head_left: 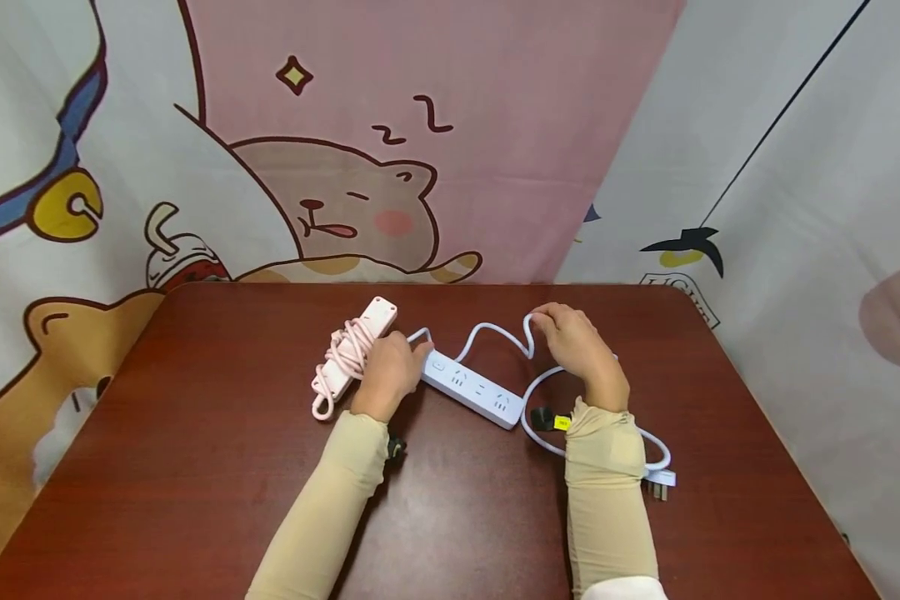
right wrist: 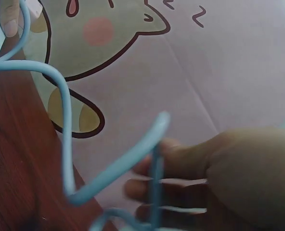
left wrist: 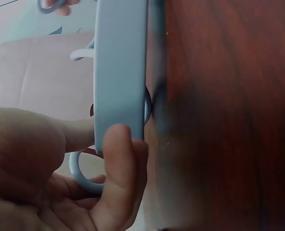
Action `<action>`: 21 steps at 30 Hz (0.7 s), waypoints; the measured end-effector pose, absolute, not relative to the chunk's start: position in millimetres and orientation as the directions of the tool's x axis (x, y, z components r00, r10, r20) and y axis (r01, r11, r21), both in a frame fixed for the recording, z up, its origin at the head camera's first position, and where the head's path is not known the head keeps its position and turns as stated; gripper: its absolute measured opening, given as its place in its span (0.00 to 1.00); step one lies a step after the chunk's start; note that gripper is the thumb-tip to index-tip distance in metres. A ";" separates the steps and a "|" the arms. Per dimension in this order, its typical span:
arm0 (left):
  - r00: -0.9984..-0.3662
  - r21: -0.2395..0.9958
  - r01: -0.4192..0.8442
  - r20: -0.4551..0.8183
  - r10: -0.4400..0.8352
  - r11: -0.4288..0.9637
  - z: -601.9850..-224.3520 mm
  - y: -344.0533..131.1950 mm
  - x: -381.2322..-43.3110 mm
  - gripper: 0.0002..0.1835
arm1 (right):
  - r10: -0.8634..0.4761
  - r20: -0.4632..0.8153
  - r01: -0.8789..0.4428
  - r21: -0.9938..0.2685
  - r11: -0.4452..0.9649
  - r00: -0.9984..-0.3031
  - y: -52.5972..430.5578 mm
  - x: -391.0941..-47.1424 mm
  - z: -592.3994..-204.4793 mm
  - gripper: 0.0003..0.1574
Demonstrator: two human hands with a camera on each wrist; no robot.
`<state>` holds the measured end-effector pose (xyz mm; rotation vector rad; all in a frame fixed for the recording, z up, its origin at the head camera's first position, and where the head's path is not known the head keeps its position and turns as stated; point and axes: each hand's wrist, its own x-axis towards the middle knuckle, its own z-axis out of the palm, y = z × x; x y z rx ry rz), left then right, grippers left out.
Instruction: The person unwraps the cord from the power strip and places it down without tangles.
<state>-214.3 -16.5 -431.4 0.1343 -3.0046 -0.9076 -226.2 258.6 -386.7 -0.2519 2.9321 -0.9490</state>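
My left hand [head_left: 392,373] grips the left end of a white power strip [head_left: 474,389], which slants across the middle of the table. In the left wrist view the thumb and fingers close around the end of the strip, and a loop of cord [left wrist: 82,179] passes by the fingers. To the right, my right hand [head_left: 581,348] pinches the strip's white cord [head_left: 501,331] above the table. In the right wrist view the cord [right wrist: 67,130] bends sharply, then rises to the fingertips. The cord's plug [head_left: 660,477] lies beside the right forearm.
A pink power strip [head_left: 379,312], wrapped in its own pink cord [head_left: 351,343], lies just left of my left hand. The dark red-brown table [head_left: 195,467] ends at a cartoon-printed curtain [head_left: 540,167]. A black piece with a yellow label [head_left: 562,423] shows at the right wrist.
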 end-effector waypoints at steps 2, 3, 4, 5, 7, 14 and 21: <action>-0.996 0.565 -0.088 -0.038 -0.081 0.821 -434.0 -18.1 -211.4 0.25 | -0.200 -0.043 -0.139 -0.580 0.803 -0.979 256.8 -225.2 -387.2 0.23; -0.996 0.568 -0.088 -0.041 -0.079 0.818 -434.3 -18.8 -209.4 0.25 | -0.211 -0.059 -0.138 -0.580 0.802 -0.976 255.8 -224.4 -387.0 0.23; -0.996 0.575 -0.085 -0.042 -0.075 0.814 -433.9 -19.6 -207.0 0.25 | -0.218 -0.070 -0.137 -0.583 0.801 -0.974 255.0 -223.6 -386.7 0.23; -0.997 0.579 -0.077 -0.038 -0.068 0.811 -432.7 -20.7 -204.1 0.25 | -0.222 -0.075 -0.137 -0.587 0.798 -0.972 254.0 -222.8 -386.1 0.23; -0.998 0.585 -0.054 -0.022 -0.051 0.809 -427.6 -24.5 -197.3 0.24 | -0.236 -0.067 -0.152 -0.592 0.791 -0.969 251.5 -221.1 -384.1 0.23; -0.988 0.632 0.034 0.138 -0.069 0.774 -392.7 -68.0 -168.3 0.18 | -0.298 0.044 -0.266 -0.590 0.762 -0.953 229.1 -210.9 -364.8 0.21; -0.952 0.552 0.055 0.281 -0.123 0.832 -405.0 -133.0 -146.6 0.18 | -0.415 0.148 -0.428 -0.519 0.740 -0.898 162.6 -199.8 -340.8 0.21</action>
